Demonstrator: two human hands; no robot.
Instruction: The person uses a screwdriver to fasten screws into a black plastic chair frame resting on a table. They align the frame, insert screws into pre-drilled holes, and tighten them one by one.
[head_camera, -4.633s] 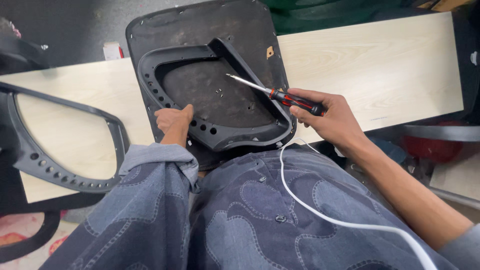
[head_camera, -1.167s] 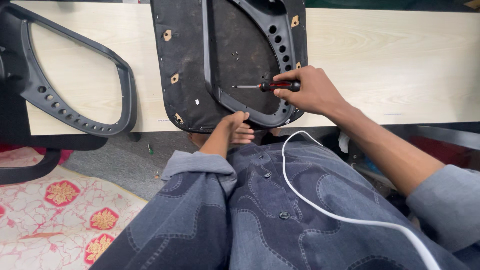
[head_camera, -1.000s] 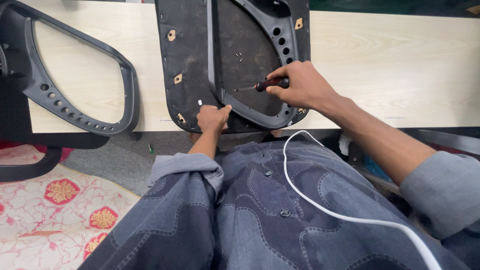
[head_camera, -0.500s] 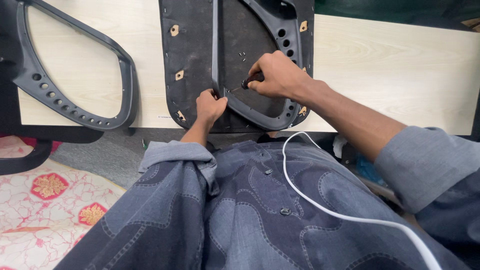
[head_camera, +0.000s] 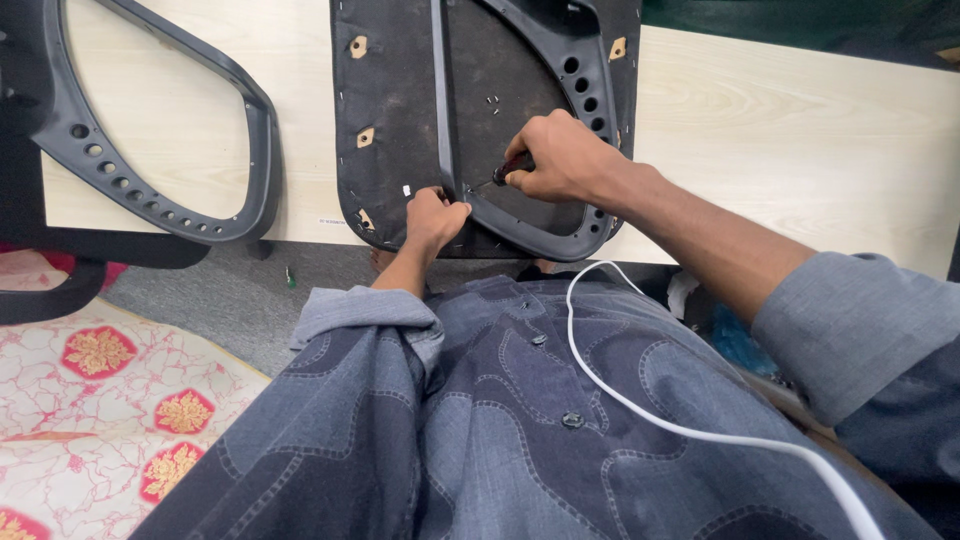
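Pale wood-grain surface (head_camera: 800, 140) across top of view, grey floor below its near edge, red-and-white patterned mat (head_camera: 110, 400) at lower left.

Black fabric-covered seat pan (head_camera: 395, 100) lying underside up on surface, long axis running away from viewer, near end overhanging surface edge toward lap. Black plastic frame (head_camera: 590, 100) with row of holes fitted on top of pan, curving round near end; straight black bar (head_camera: 438, 90) running lengthwise down middle. Small tan patches on fabric at left and upper right.

Right hand (head_camera: 560, 160) closed in fist round screwdriver (head_camera: 510, 168), dark handle mostly hidden in palm, only short stub showing. Screwdriver axis roughly level, tip pointing left toward bar and near end of frame. Tip itself too small to make out.

Left hand (head_camera: 432, 215) gripping near edge of pan just beside bar, fingers curled over rim, thumb side close to screwdriver tip. Hands near each other, not touching.

Few small loose screws (head_camera: 490, 102) on fabric beyond right hand.

Second black plastic frame (head_camera: 200, 130), open loop with holes, lying on surface at left, well apart from pan. Dark chair base (head_camera: 50, 270) under it at far left.

White cable (head_camera: 640, 400) trailing over denim-clad lap (head_camera: 480, 420), running from near pan edge to lower right corner. Grey sleeve (head_camera: 850, 330) on right forearm.
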